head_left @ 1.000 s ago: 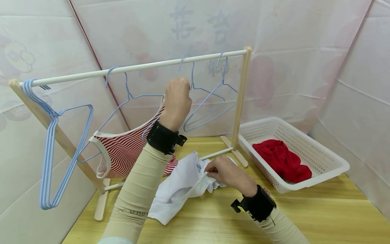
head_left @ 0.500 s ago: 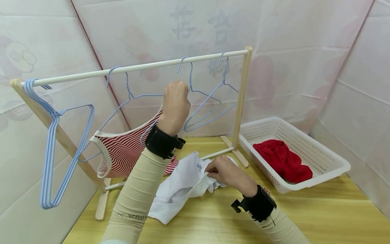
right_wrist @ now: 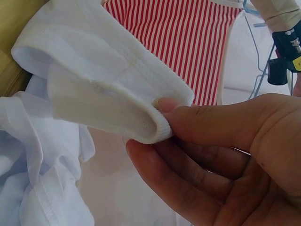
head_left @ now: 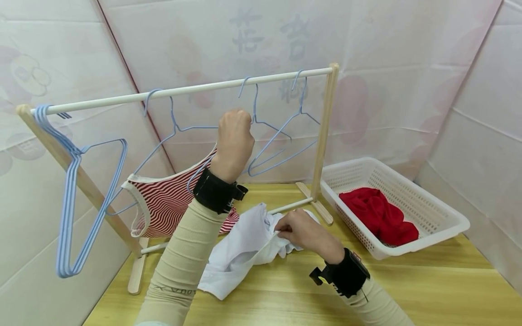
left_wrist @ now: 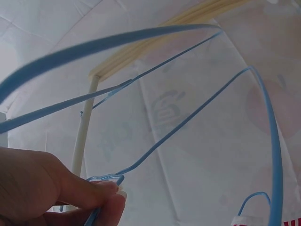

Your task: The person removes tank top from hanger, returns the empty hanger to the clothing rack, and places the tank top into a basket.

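Note:
My left hand (head_left: 234, 142) is raised just below the rack's rod and grips a blue wire hanger (head_left: 255, 102) near its neck, as the left wrist view also shows. This hanger's hook appears to be over the rod. My right hand (head_left: 303, 233) pinches the ribbed edge of a white garment (head_left: 240, 253) between thumb and fingers; most of the garment lies crumpled on the table. Left of my left hand, a red-and-white striped top (head_left: 171, 203) hangs on another blue hanger (head_left: 173, 122), partly hidden behind my forearm.
A wooden rack with a white rod (head_left: 195, 89) stands across the table (head_left: 281, 290). Several blue hangers (head_left: 69, 213) hang bunched at its left end, and a bare hanger (head_left: 299, 111) at the right. A white basket (head_left: 444, 222) on the right holds a red garment (head_left: 379, 215).
My left hand has shifted slightly down and left, and the gripped hanger has tilted a little with it. My right hand keeps its pinch on the white garment in the same spot.

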Motion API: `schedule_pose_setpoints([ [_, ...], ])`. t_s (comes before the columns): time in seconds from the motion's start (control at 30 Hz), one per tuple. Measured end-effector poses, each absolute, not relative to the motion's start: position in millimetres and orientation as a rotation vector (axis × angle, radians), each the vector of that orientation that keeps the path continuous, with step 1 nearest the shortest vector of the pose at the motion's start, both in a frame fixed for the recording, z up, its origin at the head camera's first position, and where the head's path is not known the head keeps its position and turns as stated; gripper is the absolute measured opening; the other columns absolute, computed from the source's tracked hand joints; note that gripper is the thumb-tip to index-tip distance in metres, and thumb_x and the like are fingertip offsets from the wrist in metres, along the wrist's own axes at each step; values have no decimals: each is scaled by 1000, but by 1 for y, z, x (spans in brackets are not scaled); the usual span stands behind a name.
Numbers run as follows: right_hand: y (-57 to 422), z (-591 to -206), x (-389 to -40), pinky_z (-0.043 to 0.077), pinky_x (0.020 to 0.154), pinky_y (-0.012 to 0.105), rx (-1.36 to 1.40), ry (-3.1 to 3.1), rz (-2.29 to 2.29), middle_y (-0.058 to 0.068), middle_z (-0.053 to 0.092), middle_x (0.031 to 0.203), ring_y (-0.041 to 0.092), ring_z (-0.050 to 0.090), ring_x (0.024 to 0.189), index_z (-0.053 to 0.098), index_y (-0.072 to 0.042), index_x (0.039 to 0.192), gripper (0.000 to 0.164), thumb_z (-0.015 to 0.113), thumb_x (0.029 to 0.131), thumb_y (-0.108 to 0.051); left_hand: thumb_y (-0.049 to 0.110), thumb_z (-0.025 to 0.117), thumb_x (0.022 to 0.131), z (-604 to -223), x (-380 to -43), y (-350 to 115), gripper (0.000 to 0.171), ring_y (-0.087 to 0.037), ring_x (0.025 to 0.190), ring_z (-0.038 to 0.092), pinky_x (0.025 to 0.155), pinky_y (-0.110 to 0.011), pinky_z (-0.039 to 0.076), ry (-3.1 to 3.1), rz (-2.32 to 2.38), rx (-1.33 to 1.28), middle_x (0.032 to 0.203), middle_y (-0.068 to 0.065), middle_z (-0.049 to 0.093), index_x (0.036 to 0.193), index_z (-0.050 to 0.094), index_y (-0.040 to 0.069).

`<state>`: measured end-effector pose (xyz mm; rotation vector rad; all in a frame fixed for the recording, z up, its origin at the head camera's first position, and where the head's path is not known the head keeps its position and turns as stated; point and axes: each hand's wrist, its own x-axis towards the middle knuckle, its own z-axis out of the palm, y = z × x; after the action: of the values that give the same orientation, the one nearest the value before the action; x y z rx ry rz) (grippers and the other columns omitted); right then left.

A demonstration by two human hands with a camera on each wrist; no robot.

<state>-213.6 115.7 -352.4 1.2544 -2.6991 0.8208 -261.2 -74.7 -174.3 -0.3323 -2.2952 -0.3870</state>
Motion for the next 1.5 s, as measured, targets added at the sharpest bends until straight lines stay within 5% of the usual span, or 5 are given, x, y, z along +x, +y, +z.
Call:
schedule_pose_setpoints([
  [0.47, 116, -352, -214, 56, 69, 19, 1239, -2713, 856, 6, 80, 89, 8, 72, 79, 82, -2, 95, 10, 76, 89, 2, -26, 45, 77, -176, -258, -76, 29, -26, 75, 46, 74, -44, 47, -2308, -420, -311, 73, -11, 52, 68, 60, -3],
  [0.67, 116, -352, -214, 55, 68, 18, 1237, -2706, 833, 5, 80, 89, 7, 71, 78, 82, -3, 94, 10, 76, 88, 2, -24, 47, 80, -177, -258, -76, 34, -40, 97, 67, 90, -44, 55, -2314, -435, -292, 98, -22, 74, 90, 75, -8],
  [1.07, 116, -353, -213, 57, 69, 20, 1230, -2715, 858, 7, 80, 89, 10, 73, 80, 82, -3, 95, 11, 75, 89, 3, 0, 64, 97, -179, -236, -82, 29, -39, 111, 64, 96, -45, 54, -2357, -492, -202, 122, -19, 71, 125, 72, 0],
  [1.5, 118, -355, -216, 53, 68, 17, 1229, -2748, 826, 7, 80, 91, 8, 70, 77, 81, -3, 97, 12, 78, 87, 2, 0, 67, 95, -191, -209, -86, 30, -40, 102, 62, 92, -48, 52, -2250, -576, -278, 117, -21, 71, 125, 72, 0],
])
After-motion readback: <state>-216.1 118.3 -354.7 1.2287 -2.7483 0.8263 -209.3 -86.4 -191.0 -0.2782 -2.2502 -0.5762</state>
